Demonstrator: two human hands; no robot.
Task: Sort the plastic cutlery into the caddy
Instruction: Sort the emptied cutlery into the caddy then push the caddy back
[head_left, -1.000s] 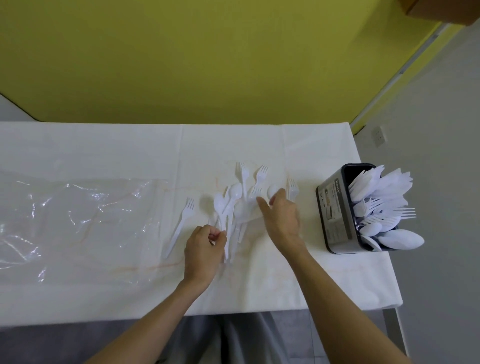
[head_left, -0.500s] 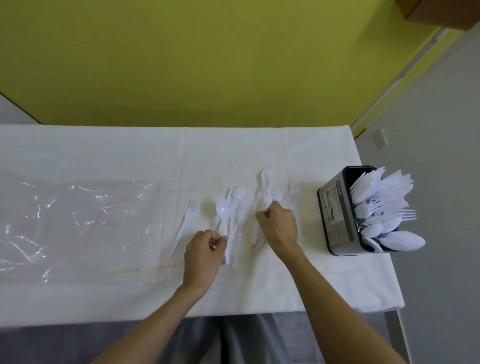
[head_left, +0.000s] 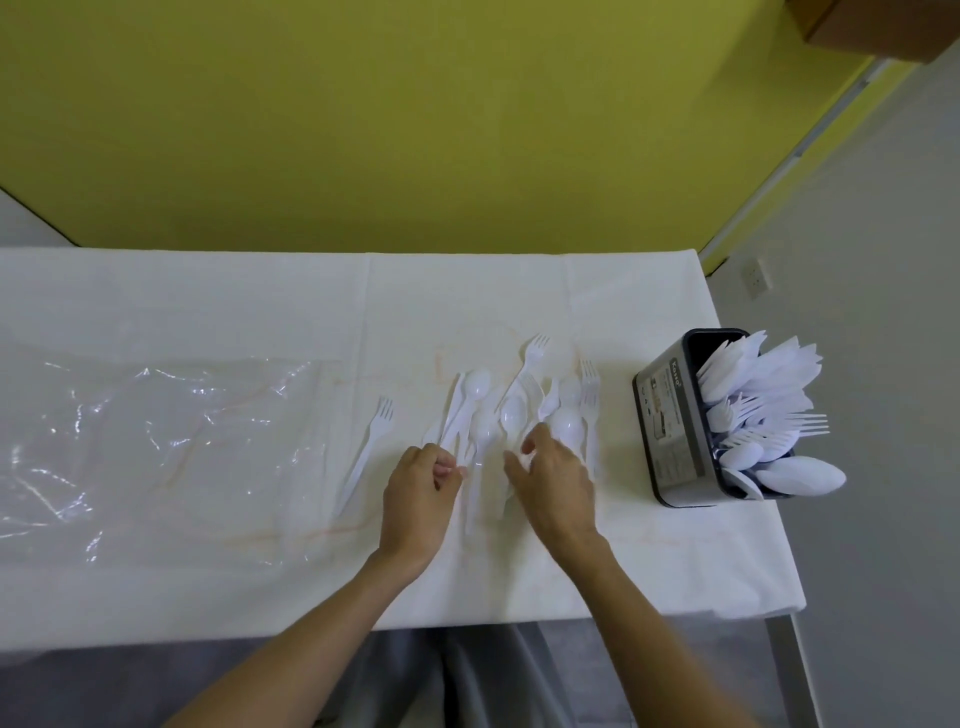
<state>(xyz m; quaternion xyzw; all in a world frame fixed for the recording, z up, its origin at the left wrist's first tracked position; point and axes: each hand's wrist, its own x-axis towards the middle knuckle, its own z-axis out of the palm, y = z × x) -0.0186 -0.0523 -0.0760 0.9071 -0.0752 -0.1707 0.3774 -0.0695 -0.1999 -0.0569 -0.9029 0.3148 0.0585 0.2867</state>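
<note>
At centre frame, the right hand, clenched on the loose white cutlery half a second ago, now spreads its fingers over the spoons while the left hand still pinches handle ends, suggesting gathering continues before anything reaches the well-stocked black caddy at right.

Grey trousers; both forearms bare
</note>
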